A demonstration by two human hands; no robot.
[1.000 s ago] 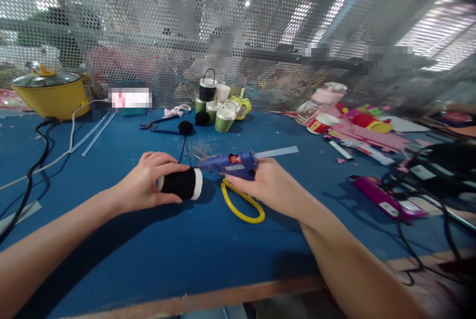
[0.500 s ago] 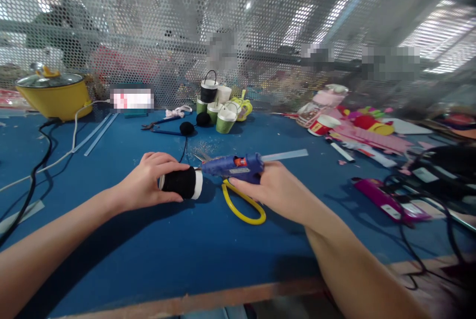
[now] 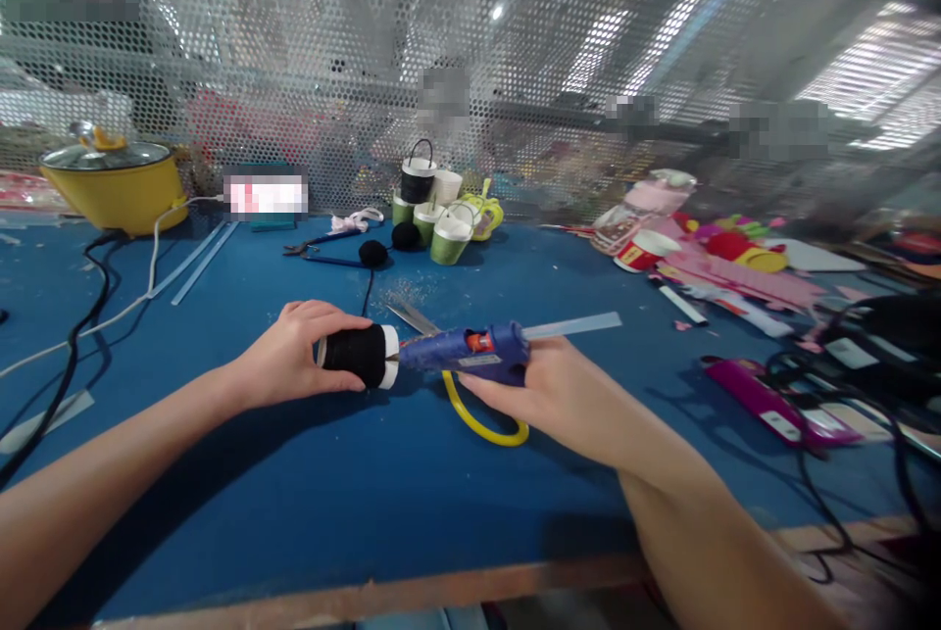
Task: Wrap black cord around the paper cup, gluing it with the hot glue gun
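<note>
My left hand [image 3: 294,361] is wrapped round a small cup covered in black material with a white rim [image 3: 360,356], lying on its side on the blue table [image 3: 368,493]. My right hand [image 3: 548,385] grips a blue hot glue gun [image 3: 470,352] with a clear glue stick jutting from its back. The gun's nozzle touches the cup's white rim. Yellow-handled scissors [image 3: 477,414] lie under the gun, blades pointing away from me.
Several finished little cups [image 3: 433,209] stand at the back by the perforated metal screen. A yellow pot [image 3: 114,184] with cables sits far left. Black pompoms [image 3: 373,253] and pliers lie mid-table. Pink craft scraps [image 3: 706,263], a purple tool [image 3: 771,405] and black cords crowd the right.
The glue gun has dropped slightly and moved left, its nozzle now against the cup's white rim. My left hand keeps its hold on the cup.
</note>
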